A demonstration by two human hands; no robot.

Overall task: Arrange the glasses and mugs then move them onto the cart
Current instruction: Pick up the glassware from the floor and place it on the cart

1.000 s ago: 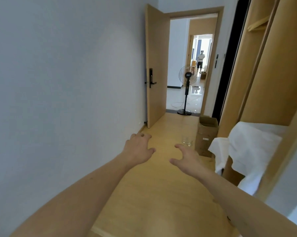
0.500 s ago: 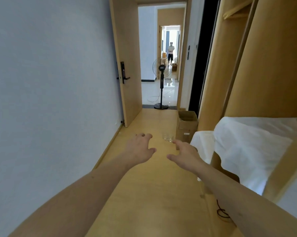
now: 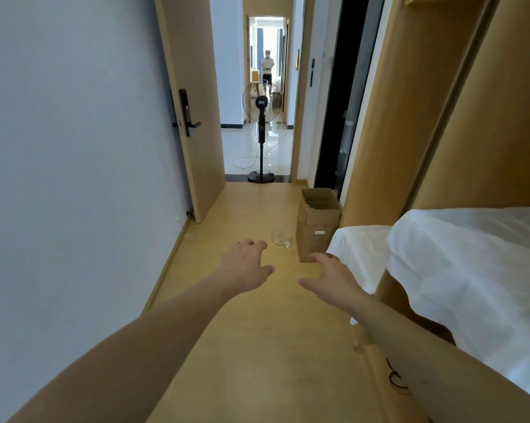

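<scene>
Glasses point(image 3: 282, 238) sit on the floor just beside the cardboard box point(image 3: 318, 224), whose small label is unreadable; left hand point(image 3: 243, 267) and right hand point(image 3: 334, 280) reach out, fingers spread, holding nothing.

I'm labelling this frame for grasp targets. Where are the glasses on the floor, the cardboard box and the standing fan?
glasses point(image 3: 282, 238): head view, on the clear glass walls.
cardboard box point(image 3: 317, 236): head view, on its front face.
standing fan point(image 3: 261, 102): head view, on its dark centre hub.

glasses point(image 3: 282, 238) on floor point(image 3: 257, 331), left of box point(image 3: 317, 227); fan point(image 3: 261, 132) behind.
</scene>
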